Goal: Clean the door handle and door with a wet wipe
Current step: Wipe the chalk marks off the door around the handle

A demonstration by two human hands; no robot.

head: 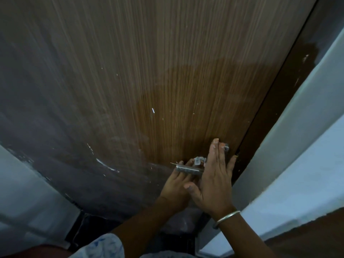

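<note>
Down near the door's [149, 71] right edge, low in the shot, is where everything's happening. The metal lever handle [188, 169] sticks out leftward from that edge, and the left grip [178, 181] comes up from underneath it with fingers curled round the lever, tips poking out above it. The wipe [198, 161] is a small white crumpled wad sitting right at those fingertips on top of the handle, touching it. Can't really tell how it's pinned there, since the other hand covers part of it.

The right grip [214, 183] is wide open and holding nothing: palm flat, fingers straight and pointing up the door, laid over the handle's inner end. Its thumb sticks out to the left across the back of the left one, and its little finger splays toward the dark frame [270, 118]. A bit of metal [226, 147] peeks out beside the fingertips, too small to say what it is. There's a thin bangle [226, 218] on that wrist.

The door itself is brown wood grain, with white streaks [106, 164] toward its lower left and a small white fleck [153, 110] mid-panel. Pale wall [307, 146] runs along past the frame on the right
</note>
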